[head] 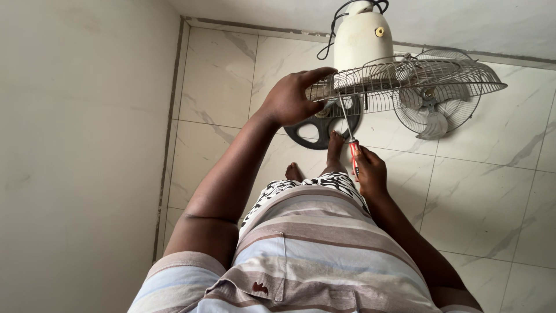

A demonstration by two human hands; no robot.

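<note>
The screwdriver tip is vanishing behind the wire grille — the motor housing is running off the top edge, one foot hiding behind the shirt.

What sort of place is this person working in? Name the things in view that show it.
Probably a room in a home: a marble-patterned tiled floor, a plain wall, and a pedestal fan being worked on with a screwdriver.

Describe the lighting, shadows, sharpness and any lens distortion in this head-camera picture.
Head view: soft, even daylight with no glare on the floor tiles; only faint shadows under the fan; wide-angle stretch makes the left hand and its forearm loom large and bends the wall's edge; the right hand and screwdriver are fairly sharp; the striped shirt, closest to the lens, is slightly soft.
</note>
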